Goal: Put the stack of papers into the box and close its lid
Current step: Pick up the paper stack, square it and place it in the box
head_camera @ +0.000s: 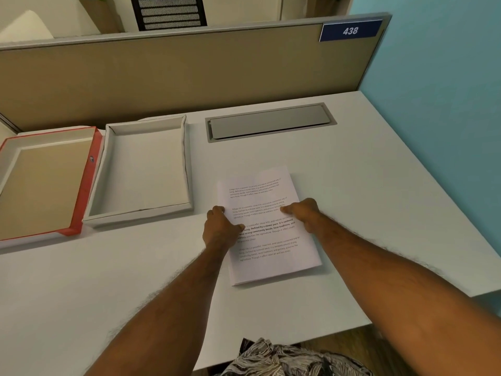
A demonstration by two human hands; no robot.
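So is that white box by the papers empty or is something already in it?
Empty. The white box shows only its bare floor and walls; the stack of papers lies on the desk beside it, and the red-edged lid lies separately.

A smooth matt desk [352, 202] is seen, with printed paper sheets [268, 229], a matt cardboard box [141, 169] and a brushed metal hatch [271, 122].

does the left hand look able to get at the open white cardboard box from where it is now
Probably yes. The left hand rests on the left edge of the printed stack of papers, and the open white cardboard box sits just to its left on the desk with nothing between them.
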